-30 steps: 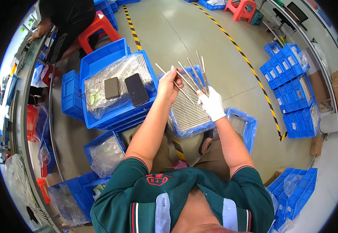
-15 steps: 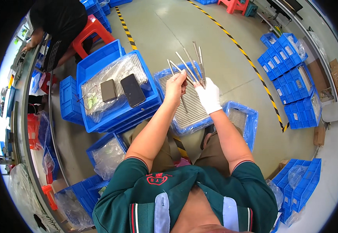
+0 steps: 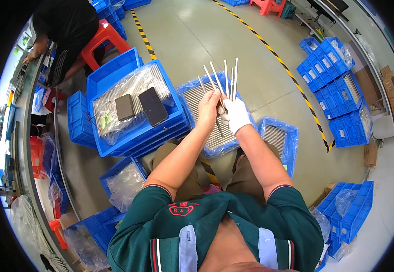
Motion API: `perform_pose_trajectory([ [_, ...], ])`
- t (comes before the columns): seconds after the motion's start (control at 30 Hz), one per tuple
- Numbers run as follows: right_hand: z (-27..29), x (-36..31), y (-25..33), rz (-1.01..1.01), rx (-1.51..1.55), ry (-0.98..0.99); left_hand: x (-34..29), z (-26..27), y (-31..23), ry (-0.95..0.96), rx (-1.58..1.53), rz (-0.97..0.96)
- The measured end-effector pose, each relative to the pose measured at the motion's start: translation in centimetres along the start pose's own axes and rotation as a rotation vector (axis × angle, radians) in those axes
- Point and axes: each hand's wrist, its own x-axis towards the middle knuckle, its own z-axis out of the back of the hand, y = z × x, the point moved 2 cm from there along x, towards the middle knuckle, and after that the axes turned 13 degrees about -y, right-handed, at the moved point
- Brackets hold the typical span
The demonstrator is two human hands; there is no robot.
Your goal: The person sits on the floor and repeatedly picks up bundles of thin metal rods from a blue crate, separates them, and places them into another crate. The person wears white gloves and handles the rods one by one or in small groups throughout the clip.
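Observation:
My bare left hand (image 3: 209,108) is closed around thin metal rods (image 3: 211,78), one of which pokes out below its fingers. Close beside it, my right hand (image 3: 236,114) wears a white glove and grips several more metal rods (image 3: 234,81), their tips fanned upward. The hands nearly touch, and the fingers between them are partly hidden. Under both hands lies a blue crate (image 3: 190,86) lined with clear plastic, filled with rows of similar metal rods (image 3: 216,138).
Left, stacked blue crates (image 3: 138,140) hold plastic-covered rods, a black phone (image 3: 153,106) and a dark box (image 3: 125,107). A smaller rod crate (image 3: 292,145) sits right. Blue bins (image 3: 337,99) stand far right. A person in black (image 3: 67,27) works at the left bench, beside a red stool (image 3: 104,43).
My hands have drawn closer together and slightly lower. The rods in the right hand now point more upright, and the left-hand rods have shifted toward them.

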Motion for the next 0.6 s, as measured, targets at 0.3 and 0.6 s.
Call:
perform_pose_trajectory([
  [0.3, -0.6, 1.2, 1.4, 0.339, -0.301, -0.295, 1.1, 1.5, -0.8, -0.115, 0.165, -0.134],
  [0.6, 0.9, 2.2, 3.1, 0.128, -0.008, -0.112, -0.9, 0.2, -0.3, 0.488, -0.164, 0.530],
])
